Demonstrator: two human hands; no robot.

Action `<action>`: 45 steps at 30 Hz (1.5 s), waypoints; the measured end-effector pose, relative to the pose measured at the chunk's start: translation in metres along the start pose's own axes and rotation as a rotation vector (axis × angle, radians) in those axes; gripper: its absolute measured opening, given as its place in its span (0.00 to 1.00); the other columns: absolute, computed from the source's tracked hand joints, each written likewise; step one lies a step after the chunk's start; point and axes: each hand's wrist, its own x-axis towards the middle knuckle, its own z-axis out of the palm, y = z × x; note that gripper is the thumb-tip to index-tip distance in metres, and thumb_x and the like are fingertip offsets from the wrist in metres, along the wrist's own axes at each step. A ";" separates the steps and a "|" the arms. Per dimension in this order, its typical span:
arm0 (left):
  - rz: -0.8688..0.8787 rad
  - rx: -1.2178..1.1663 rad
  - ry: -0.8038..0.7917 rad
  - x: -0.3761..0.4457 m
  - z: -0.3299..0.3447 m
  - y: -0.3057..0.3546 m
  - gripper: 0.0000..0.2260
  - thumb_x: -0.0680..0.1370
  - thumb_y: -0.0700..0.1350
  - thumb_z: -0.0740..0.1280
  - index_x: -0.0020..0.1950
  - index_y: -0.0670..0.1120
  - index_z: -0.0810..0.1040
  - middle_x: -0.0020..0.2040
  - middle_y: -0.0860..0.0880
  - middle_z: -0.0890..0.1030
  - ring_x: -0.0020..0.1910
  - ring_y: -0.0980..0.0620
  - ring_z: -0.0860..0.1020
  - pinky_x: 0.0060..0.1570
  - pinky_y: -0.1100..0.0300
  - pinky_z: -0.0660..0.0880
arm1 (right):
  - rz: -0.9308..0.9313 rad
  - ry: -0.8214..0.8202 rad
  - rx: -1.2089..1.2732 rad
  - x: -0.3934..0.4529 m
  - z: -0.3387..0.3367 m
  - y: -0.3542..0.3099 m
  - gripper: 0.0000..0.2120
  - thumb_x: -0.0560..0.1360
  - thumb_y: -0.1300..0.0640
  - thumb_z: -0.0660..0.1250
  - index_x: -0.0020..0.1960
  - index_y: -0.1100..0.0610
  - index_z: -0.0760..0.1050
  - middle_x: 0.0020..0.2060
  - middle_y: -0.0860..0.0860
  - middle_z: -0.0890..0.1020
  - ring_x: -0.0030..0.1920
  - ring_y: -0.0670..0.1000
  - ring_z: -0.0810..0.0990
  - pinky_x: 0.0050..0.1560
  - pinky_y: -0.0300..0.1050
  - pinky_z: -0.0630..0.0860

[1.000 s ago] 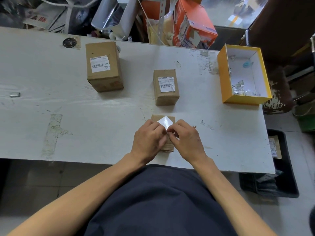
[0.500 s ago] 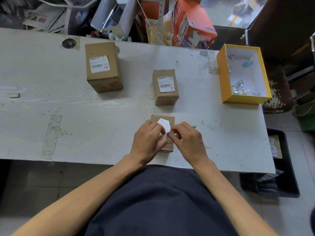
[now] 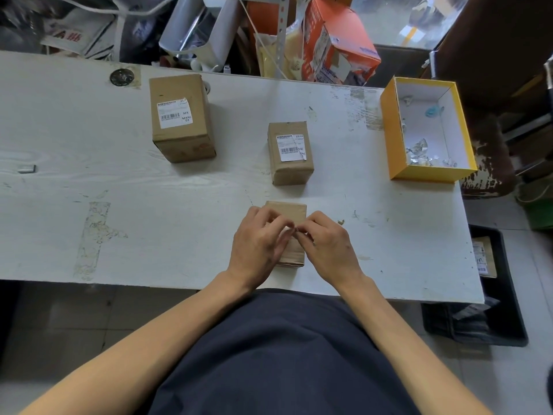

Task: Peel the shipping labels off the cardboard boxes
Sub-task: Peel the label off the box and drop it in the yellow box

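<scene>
Cluttered storage behind: an orange carton [image 3: 338, 40], grey plastic bags and papers piled past the far edge of a scuffed white worktop [image 3: 89, 181]. Head view only. Three cardboard boxes sit on the worktop. Nearest box [image 3: 288, 214] lies close to the front edge, between both hands; its visible top face shows bare brown card, no label on the part not covered. Left hand [image 3: 257, 247] and right hand [image 3: 329, 247] meet over this box, fingers curled, fingertips pinched together on a small pale scrap [image 3: 288, 229], apparently the label off this box, now balled or folded small; too hidden to say whether any of it clings to the card. Middle box [image 3: 290, 152] stands just beyond, label [image 3: 290, 147] in place, white with barcode, its lower right corner curled up slightly, a likely starting point for a peel. Far-left box [image 3: 181, 118], the largest, carries a flat white barcode label [image 3: 174, 113] on its top face, all edges appearing stuck down. Yellow open box [image 3: 392, 139] on the right side of the worktop holds crumpled white and silvery scraps, which look like discarded label waste. Judgement on progress: one box of three about finished, two untouched; scrap in hands probably goes into the yellow box. Small metal bit [image 3: 27, 168] lies at the far left; a dark round disc [image 3: 121, 77] sits near the back edge. Black crate [image 3: 478, 295] on the floor at right, with a labelled item inside.
</scene>
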 end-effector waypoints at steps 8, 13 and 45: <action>0.037 0.048 0.038 -0.004 0.004 -0.003 0.04 0.74 0.46 0.70 0.45 0.48 0.83 0.39 0.53 0.80 0.41 0.46 0.74 0.36 0.55 0.72 | -0.019 -0.041 0.023 0.001 -0.003 -0.001 0.03 0.75 0.61 0.70 0.47 0.58 0.82 0.39 0.51 0.77 0.35 0.50 0.76 0.37 0.36 0.68; 0.018 0.033 0.042 -0.005 0.006 -0.005 0.05 0.74 0.46 0.68 0.41 0.46 0.81 0.34 0.53 0.78 0.38 0.46 0.74 0.33 0.53 0.71 | 0.069 -0.001 0.074 0.003 -0.005 -0.001 0.03 0.72 0.57 0.74 0.43 0.56 0.83 0.36 0.49 0.82 0.35 0.48 0.78 0.37 0.38 0.72; -0.110 -0.140 -0.037 -0.006 0.006 0.002 0.04 0.76 0.41 0.67 0.43 0.45 0.81 0.36 0.54 0.79 0.39 0.48 0.72 0.34 0.53 0.72 | 0.154 0.004 0.154 0.000 0.001 0.002 0.07 0.73 0.54 0.73 0.40 0.56 0.77 0.37 0.46 0.82 0.34 0.43 0.74 0.37 0.33 0.70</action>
